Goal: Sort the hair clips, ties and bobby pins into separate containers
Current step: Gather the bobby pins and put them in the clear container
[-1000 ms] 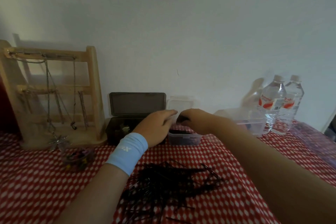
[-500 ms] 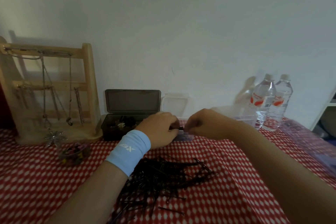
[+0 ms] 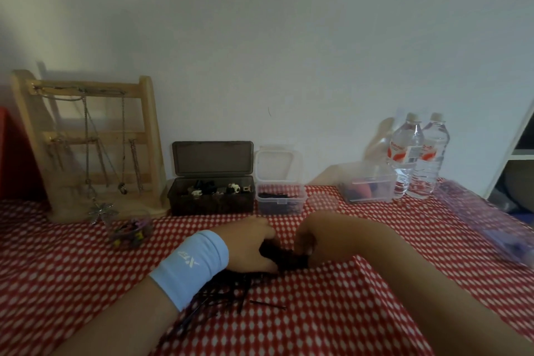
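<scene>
A pile of black bobby pins (image 3: 231,295) lies on the red-and-white tablecloth in front of me. My left hand (image 3: 248,246), with a light blue wristband, and my right hand (image 3: 315,240) meet over the pile's far end, and their curled fingers grip a dark bunch of pins (image 3: 284,257) between them. Behind the hands stand a dark open box (image 3: 211,199) with hair clips, a small clear tub (image 3: 280,201) holding bobby pins, and a clear container (image 3: 368,186) further right. A small heap of coloured hair ties (image 3: 130,230) sits to the left.
A wooden jewellery stand (image 3: 95,150) with hanging necklaces is at the back left. Two water bottles (image 3: 416,159) stand at the back right against the wall. A clear purple lid (image 3: 491,220) lies near the table's right edge.
Both hands have come back from the small clear tub to the bobby pin pile and now grip a bunch there. The view has tilted down a little.
</scene>
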`<state>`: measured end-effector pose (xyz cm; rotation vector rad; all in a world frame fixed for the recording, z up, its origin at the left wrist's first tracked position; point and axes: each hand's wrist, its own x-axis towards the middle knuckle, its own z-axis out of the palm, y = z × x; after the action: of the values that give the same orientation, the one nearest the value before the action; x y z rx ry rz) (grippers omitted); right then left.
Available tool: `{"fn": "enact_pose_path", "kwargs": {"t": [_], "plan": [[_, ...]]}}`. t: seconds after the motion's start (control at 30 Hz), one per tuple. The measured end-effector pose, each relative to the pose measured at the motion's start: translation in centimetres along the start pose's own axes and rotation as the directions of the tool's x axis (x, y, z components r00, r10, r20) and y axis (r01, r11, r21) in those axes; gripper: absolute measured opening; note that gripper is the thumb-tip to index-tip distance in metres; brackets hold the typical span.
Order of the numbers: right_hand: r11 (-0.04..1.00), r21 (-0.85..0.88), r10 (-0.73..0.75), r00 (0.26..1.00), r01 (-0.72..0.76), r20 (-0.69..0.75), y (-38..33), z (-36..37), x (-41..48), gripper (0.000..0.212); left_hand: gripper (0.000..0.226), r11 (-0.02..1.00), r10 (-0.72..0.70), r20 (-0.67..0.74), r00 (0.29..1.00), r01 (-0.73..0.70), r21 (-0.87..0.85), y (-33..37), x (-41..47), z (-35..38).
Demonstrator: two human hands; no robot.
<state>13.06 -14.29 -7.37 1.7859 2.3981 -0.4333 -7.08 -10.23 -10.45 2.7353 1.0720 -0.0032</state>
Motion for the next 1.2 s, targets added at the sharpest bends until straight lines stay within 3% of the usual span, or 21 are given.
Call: {"fn": "enact_pose_path", "kwargs": {"t": [0.07,0.17,0.23,0.33,0.43,0.53,0.63,0.7,0.77,0.83,0.9,0.97,1.07,1.2], "plan": [[0.999,-0.014,-0.036,0.999,0.036,-0.028,-0.7,0.3,0.5,0.031,0.06,1.0,-0.008,0.006,1.0,0.008,-0.022,-0.1,-0.7,0.0],[0.995,0.046,-0.088,0.992,0.093,-0.088,-1.7,0.8,1.1,0.028,0.1,0.997,-0.053,0.119,0.991,0.059,-0.047,0.0,-1.9,0.3],[0.983,0.131,-0.107,0.984,0.126,-0.141,-1.8,0.8,1.2,0.028,0.107,0.999,-0.036,0.132,0.991,0.038,-0.01,0.3,-2.5,0.7],[0.984,0.153,-0.065,0.979,0.095,-0.192,-0.9,0.0,0.6,0.031,0.095,1.0,-0.009,0.033,0.999,0.01,-0.029,0.3,-2.4,1.3],[0.999,0.015,0.04,0.997,-0.039,-0.064,0.6,-0.8,-0.3,0.036,0.076,0.992,-0.001,-0.063,0.998,-0.007,-0.125,-0.3,-2.0,1.3],[0.992,-0.053,0.115,0.993,-0.115,-0.001,1.0,0.0,-0.4,0.03,0.082,0.998,0.009,-0.028,1.0,-0.011,-0.055,0.0,-1.5,1.5],[0.996,0.034,0.088,0.994,-0.086,-0.063,0.4,0.7,0.3,0.018,0.073,1.0,0.006,-0.003,1.0,-0.006,-0.006,0.6,-1.0,1.6],[0.998,0.048,0.05,0.996,-0.047,-0.077,-0.5,0.6,0.6,0.017,0.055,0.999,0.015,-0.042,0.999,-0.016,-0.039,0.4,-0.9,1.5],[0.999,0.048,0.0,0.997,0.004,-0.081,-1.2,0.4,1.0,0.017,0.052,0.997,0.022,-0.092,0.996,-0.029,-0.069,-0.1,-1.2,1.4],[0.997,0.068,-0.034,0.994,0.042,-0.106,-1.6,0.2,1.2,0.019,0.074,0.996,0.022,-0.119,0.993,-0.031,-0.078,-0.6,-1.8,1.2],[0.997,0.071,-0.032,0.988,0.043,-0.15,-1.7,-0.2,1.3,0.023,0.107,0.999,-0.035,-0.057,0.998,0.032,-0.042,-1.3,-2.6,1.1],[0.999,0.041,-0.026,0.99,0.031,-0.136,-2.1,-0.5,1.2,0.042,0.121,0.995,-0.101,0.027,0.995,0.1,0.023,-1.8,-3.1,1.0],[0.993,0.009,-0.116,0.993,0.116,-0.02,-3.7,0.0,1.4,0.076,0.105,0.991,-0.131,0.062,0.989,0.131,0.004,-2.6,-3.3,0.9],[0.975,0.082,-0.207,0.978,0.208,-0.02,-4.9,1.6,3.0,0.067,0.051,0.989,-0.103,-0.048,0.994,0.097,-0.114,-3.5,-3.4,0.6]]}}
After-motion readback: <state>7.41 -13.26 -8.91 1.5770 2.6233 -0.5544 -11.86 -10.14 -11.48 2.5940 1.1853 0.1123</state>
